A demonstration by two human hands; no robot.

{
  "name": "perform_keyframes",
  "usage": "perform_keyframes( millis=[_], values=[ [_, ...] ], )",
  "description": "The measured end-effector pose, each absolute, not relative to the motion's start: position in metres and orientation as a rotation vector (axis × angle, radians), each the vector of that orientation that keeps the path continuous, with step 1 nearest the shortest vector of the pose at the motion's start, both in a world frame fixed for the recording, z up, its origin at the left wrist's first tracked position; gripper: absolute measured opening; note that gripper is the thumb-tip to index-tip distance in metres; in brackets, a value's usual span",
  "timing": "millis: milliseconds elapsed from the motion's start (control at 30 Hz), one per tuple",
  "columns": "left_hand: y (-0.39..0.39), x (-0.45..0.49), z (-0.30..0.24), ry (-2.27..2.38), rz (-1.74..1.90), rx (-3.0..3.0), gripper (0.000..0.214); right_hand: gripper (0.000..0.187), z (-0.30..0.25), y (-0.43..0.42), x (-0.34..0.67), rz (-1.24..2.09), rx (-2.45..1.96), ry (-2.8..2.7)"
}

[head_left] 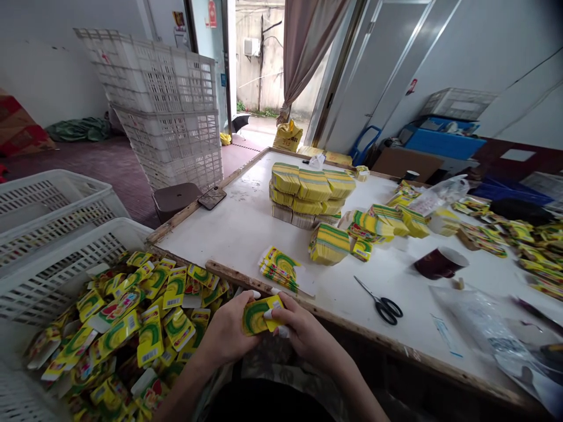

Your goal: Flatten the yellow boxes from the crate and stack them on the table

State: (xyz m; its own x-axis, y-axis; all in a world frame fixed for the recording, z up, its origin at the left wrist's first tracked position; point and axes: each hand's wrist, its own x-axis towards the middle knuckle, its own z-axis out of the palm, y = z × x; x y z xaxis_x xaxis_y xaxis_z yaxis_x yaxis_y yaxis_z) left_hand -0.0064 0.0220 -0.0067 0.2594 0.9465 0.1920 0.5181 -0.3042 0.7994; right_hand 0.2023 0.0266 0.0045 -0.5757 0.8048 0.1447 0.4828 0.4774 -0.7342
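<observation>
Just in front of the table's near edge, both my hands hold one small yellow-and-green printed carton. My left hand grips its left end, and my right hand has thumb and fingers on its right end. White covers sit on several fingertips. A short stack of flat yellow cartons lies on the table right beyond my hands. To the left, a white plastic crate is heaped with loose yellow cartons, some folded up with flaps open.
Bundled carton stacks stand mid-table. Black-handled scissors, a dark mug and a clear plastic bag lie to the right. A phone rests at the far left edge. Tall white crates and a brown stool stand beyond.
</observation>
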Motion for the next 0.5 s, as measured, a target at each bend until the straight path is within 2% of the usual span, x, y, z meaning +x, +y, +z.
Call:
perform_keyframes(
  millis=[67, 167, 233, 300, 400, 500],
  values=[
    [0.022, -0.004, -0.006, 1.338, 0.893, 1.966, 0.052, 0.025, 0.007, 0.027, 0.201, 0.922, -1.05, -2.215],
    [0.02, 0.002, -0.008, 1.35, 0.944, 1.893, 0.05, 0.043, -0.001, 0.026, 0.19, 0.888, -1.101, -2.018],
    [0.019, 0.002, -0.01, 1.328, 1.12, 1.621, 0.055, 0.065, -0.011, 0.03, 0.182, 0.891, -1.128, -1.88],
    [0.021, -0.004, -0.013, 1.235, 1.476, 1.108, 0.062, 0.075, -0.021, 0.041, 0.182, 0.833, -1.252, -1.818],
    [0.028, -0.021, -0.019, 1.051, 1.845, 0.352, 0.047, 0.055, -0.03, 0.067, 0.196, 0.573, -1.582, -1.77],
    [0.033, -0.028, -0.026, 1.014, 1.728, -0.02, 0.033, 0.045, -0.035, 0.091, 0.212, 0.44, -1.73, -1.761]
  ],
)
